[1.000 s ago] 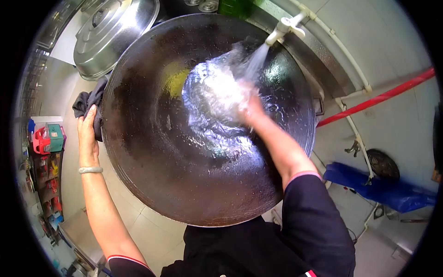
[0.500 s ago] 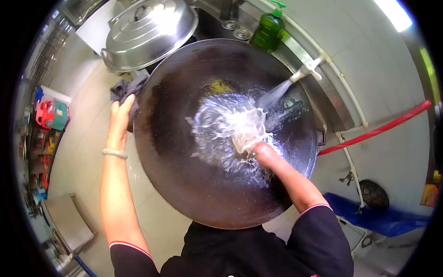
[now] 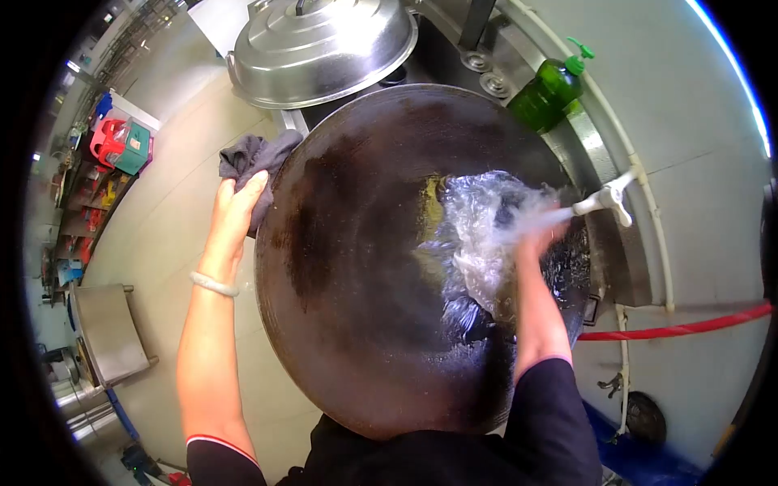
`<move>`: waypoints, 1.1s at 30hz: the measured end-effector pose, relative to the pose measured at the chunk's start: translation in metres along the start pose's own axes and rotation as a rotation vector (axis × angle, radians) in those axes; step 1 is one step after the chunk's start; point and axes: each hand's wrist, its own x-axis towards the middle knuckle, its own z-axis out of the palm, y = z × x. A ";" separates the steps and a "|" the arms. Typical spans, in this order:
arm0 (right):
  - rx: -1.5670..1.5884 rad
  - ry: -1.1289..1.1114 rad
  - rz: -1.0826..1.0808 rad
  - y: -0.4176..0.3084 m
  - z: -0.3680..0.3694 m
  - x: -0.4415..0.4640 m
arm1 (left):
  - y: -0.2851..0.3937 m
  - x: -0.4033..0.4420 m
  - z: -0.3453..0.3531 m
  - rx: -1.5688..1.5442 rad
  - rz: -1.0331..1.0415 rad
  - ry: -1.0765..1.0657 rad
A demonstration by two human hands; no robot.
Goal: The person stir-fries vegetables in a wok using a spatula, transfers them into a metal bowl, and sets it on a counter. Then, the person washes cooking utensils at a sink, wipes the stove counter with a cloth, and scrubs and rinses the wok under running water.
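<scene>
A large dark wok [image 3: 348, 324] is tilted in front of me, with splashing water [image 3: 478, 235] on its right side and a yellowish patch beside it. My left hand [image 3: 235, 206] is closed on a dark grey cloth [image 3: 253, 158], pressed at the wok's left rim. Inside the wok, at the right, my right hand [image 3: 536, 239] is under the stream from a white tap [image 3: 604, 201]. Spray and blur cover its fingers, so whether it holds anything is hidden.
A big metal lid [image 3: 324, 57] sits on the stove beyond the wok. A green pump bottle [image 3: 549, 93] stands at the back right. From the right, a red hose [image 3: 681, 326] runs to the wok's edge. A steel stand [image 3: 113, 332] is at the lower left.
My right hand has moved from the wok's middle to the right, under the tap's stream. The splash has shifted right with it. My left hand still grips the cloth at the rim.
</scene>
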 end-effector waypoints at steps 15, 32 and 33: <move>0.882 -0.840 -1.369 -0.192 -0.073 -0.228 | -0.010 0.006 -0.008 0.050 0.039 -0.021; 0.554 -0.621 -0.362 -0.073 -0.031 -0.200 | -0.026 0.024 -0.014 0.176 0.066 0.013; 0.402 -0.463 -0.637 -0.076 -0.019 -0.219 | -0.023 0.019 -0.013 0.120 0.080 -0.026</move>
